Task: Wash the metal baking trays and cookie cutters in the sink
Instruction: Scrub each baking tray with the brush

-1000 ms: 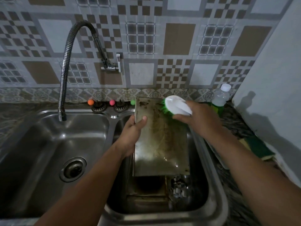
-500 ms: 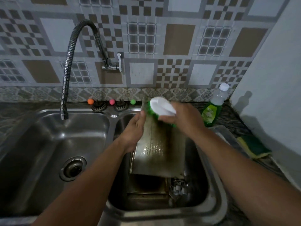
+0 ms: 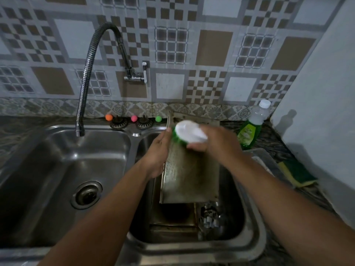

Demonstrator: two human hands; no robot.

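Note:
A stained metal baking tray (image 3: 192, 177) stands tilted over the right sink basin (image 3: 247, 217). My left hand (image 3: 158, 152) grips its left edge, thumb on the front face. My right hand (image 3: 213, 144) holds a white-topped scrub brush with green bristles (image 3: 187, 132) pressed against the tray's upper left part. Below, in the basin, lies another tray (image 3: 172, 223), and several metal cookie cutters (image 3: 210, 217) sit in a heap beside it.
The left basin (image 3: 57, 169) has a drain (image 3: 86, 194) and the flexible faucet (image 3: 86, 73) ends above it. A green dish soap bottle (image 3: 251, 129) stands at the back right. A yellow-green sponge (image 3: 297, 173) lies on the right counter next to a white wall.
The brush has slid from the tray's top right corner leftwards to its upper left. My left hand's grip has shifted a little higher on the left edge.

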